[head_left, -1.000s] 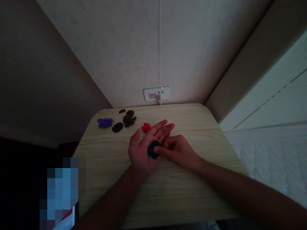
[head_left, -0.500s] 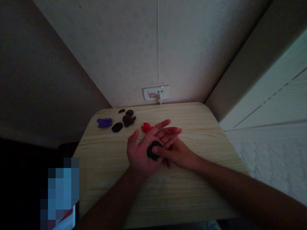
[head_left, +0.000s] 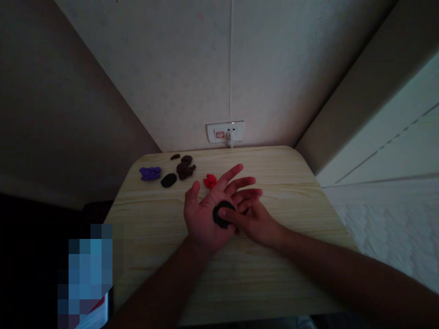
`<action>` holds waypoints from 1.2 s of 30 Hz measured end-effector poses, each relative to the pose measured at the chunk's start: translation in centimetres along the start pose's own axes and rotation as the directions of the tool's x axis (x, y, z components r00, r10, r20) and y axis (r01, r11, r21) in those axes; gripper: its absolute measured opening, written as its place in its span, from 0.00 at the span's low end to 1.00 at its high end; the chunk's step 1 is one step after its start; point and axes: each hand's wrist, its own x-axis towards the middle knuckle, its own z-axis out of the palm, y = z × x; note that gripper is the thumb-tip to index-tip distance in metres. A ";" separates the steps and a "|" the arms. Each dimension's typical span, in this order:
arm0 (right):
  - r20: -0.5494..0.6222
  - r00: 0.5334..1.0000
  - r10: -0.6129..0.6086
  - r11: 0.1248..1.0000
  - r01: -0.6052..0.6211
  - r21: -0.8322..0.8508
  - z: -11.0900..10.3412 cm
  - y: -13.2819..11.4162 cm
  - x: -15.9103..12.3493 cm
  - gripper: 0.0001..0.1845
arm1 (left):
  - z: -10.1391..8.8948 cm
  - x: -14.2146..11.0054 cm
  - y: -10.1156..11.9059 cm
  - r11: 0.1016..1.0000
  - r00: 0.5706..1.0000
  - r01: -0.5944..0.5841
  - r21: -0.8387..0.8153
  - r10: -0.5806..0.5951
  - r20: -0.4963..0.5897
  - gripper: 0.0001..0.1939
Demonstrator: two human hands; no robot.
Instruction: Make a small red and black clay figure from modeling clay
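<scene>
My left hand (head_left: 209, 217) is turned palm up over the table with its fingers spread. On its palm lies a flattened black disc of modelling clay (head_left: 219, 218) with an uneven edge. The thumb of my right hand (head_left: 259, 221) presses on the disc, while its other fingers curl around the outer edge of my left hand and are partly hidden. Just beyond my left fingers sits a red lump of clay (head_left: 210, 181). Farther left on the tabletop are a second flat black clay disc (head_left: 168, 180), brown clay pieces (head_left: 185, 170) and a purple clay lump (head_left: 150, 173).
The light wooden table (head_left: 274, 283) has rounded back corners and meets the wall. Low on that wall is a socket (head_left: 219, 133) with a white plug (head_left: 230, 136) in it. A pale quilted surface (head_left: 387, 224) lies to the right.
My left fingers have spread farther apart. My right thumb stays on the black disc, and the view has shifted slightly.
</scene>
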 end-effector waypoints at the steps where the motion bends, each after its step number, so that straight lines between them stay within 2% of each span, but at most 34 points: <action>1: 0.000 1.000 -0.005 1.000 0.005 0.008 0.1 -0.1 0.0 0.25 | 0.0 0.0 0.0 1.000 1.000 -0.001 0.006 0.001 -0.003 0.40; 6: -0.019 1.000 -0.025 0.998 0.026 0.049 0.3 -0.3 -0.1 0.23 | 0.3 0.1 0.0 1.000 1.000 0.008 0.026 -0.008 -0.010 0.38; 23: -0.019 0.999 0.036 0.999 -0.036 -0.019 0.0 0.1 -0.3 0.24 | 0.4 -0.2 0.1 1.000 0.999 0.025 -0.001 -0.025 -0.040 0.41; 36: -0.024 0.999 -0.039 0.997 0.037 -0.073 0.2 -0.5 -0.5 0.23 | 0.4 -0.2 0.1 0.999 0.998 0.035 -0.027 -0.037 -0.053 0.43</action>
